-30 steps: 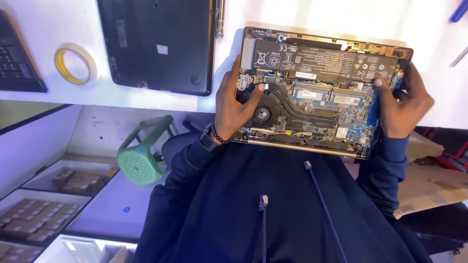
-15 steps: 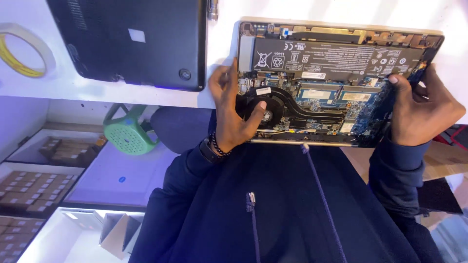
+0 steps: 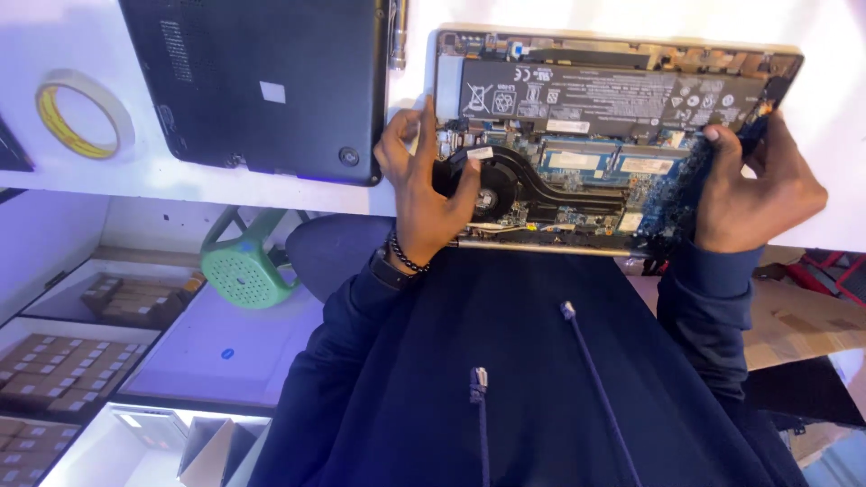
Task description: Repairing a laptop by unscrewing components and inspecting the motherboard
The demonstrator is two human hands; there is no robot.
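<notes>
Now the opened laptop (image 3: 613, 135) lies bottom-up at the white desk (image 3: 271, 189) edge, its board exposed. The left hand (image 3: 424, 185) rests by the cooling fan (image 3: 492, 185), fingers loosely spread, steadying the case. The right hand (image 3: 753, 194) pinches the right corner. Compared with half a second ago, the left thumb has moved nearer the fan.

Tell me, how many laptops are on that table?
2. An opened laptop, insides showing, lies between the left hand and right hand. A closed black laptop lies beside it, near the tape roll. Others may sit out of frame.
</notes>
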